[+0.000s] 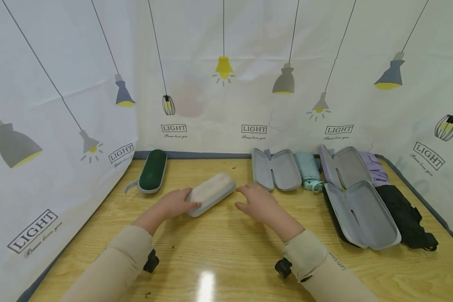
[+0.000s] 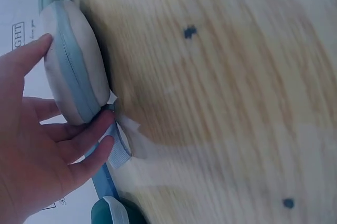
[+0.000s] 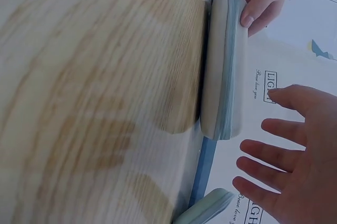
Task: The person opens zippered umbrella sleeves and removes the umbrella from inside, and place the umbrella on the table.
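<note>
A cream hard zip case (image 1: pixel 212 189) with a pale blue zip band lies at an angle on the table, closed. My left hand (image 1: pixel 176 203) holds its left end; in the left wrist view the thumb lies along one face of it and the fingers reach round the end, beside a grey strap (image 2: pixel 120 147). Just off the case's right end, my right hand (image 1: pixel 259 202) hovers with nothing in it. Its fingers (image 3: pixel 271 155) are spread and relaxed in the right wrist view.
A closed green case (image 1: pixel 153 170) lies at the back left. On the right are open grey-lined cases (image 1: pixel 287 170), a teal folded bundle (image 1: pixel 308 167), a purple bundle (image 1: pixel 377 170) and a black fabric bundle (image 1: pixel 405 218). A printed cloth wall (image 1: pixel 207 105) surrounds the table.
</note>
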